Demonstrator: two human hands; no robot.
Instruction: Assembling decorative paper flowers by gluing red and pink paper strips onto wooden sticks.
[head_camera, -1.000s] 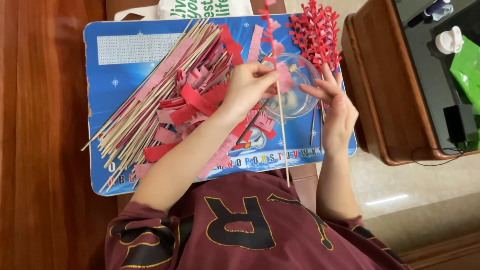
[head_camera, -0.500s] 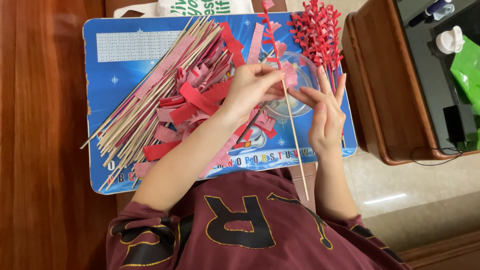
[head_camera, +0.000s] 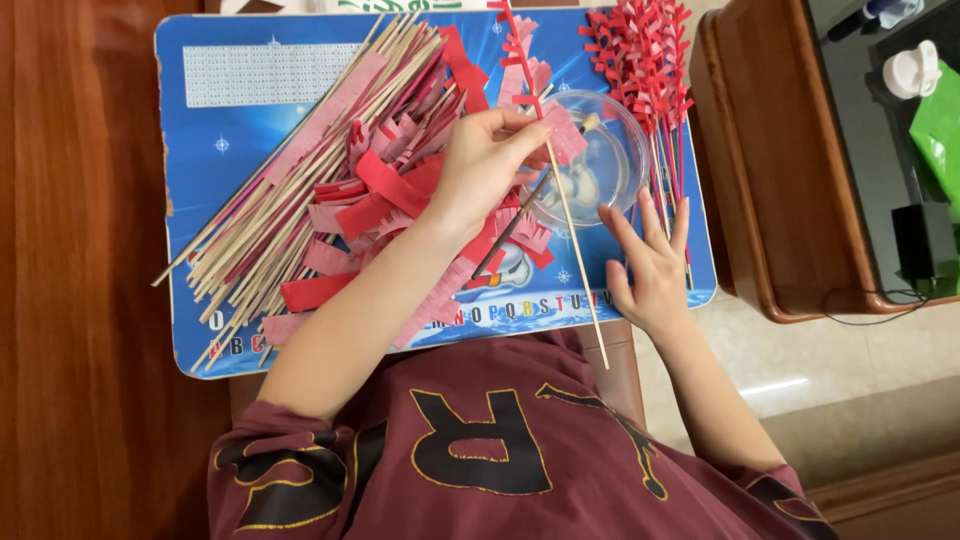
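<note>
Far left there's just the reddish wooden floor, then my little blue table with the star and alphabet print on it. Lying slantwise across the left half of the table is a big bundle of bare bamboo sticks, fanned out a bit at the lower end. Right next to them, and partly on top, is a messy heap of fringed paper strips, some dark red, some pink.

My left hand is over that heap, fingers pinched shut around one stick up near its top. That stick runs from the top edge of the table down at a slant, past the table's near edge toward my lap. Its upper part already has red fringe wound round it, and a pink strip hangs off it just beside my fingertips.

Behind the stick sits a clear round bowl, with a thin brush leaning in it, handle poking out toward my wrist.

My right hand is flat on the table just below the bowl, fingers spread, not gripping anything. Its fingertips are by the bare ends of the finished red stems, bunched along the table's right edge. Further right is a brown wooden cabinet.
</note>
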